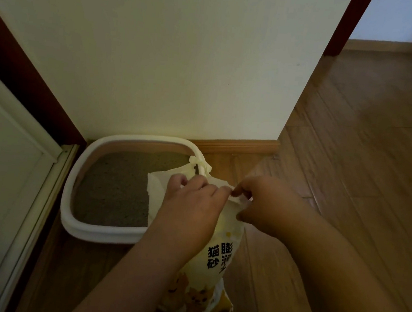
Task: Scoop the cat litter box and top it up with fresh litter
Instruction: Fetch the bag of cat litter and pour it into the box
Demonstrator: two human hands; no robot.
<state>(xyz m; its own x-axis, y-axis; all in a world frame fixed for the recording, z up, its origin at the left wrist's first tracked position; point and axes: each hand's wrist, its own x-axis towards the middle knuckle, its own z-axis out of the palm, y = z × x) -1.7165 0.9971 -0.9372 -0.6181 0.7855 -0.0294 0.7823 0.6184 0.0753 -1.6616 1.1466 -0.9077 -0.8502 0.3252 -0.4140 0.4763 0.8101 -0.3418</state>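
A white litter box (pixel 81 229) with grey litter (pixel 118 192) inside stands on the floor against the wall. A yellow-and-white litter bag (pixel 220 258) with printed characters and a cat picture stands upright just right of the box, its top overlapping the box's right rim. My left hand (pixel 192 205) grips the top edge of the bag on its left side. My right hand (pixel 266 202) pinches the bag's top edge on its right side. Whether the bag's mouth is open is hidden by my hands. No scoop is in view.
A cream wall (pixel 171 64) with a wooden skirting board (pixel 238 145) rises behind the box. A white door with a dark red frame (pixel 19 67) is at the left. Wood flooring (pixel 363 158) stretches to the right past a second dark red frame (pixel 346 23).
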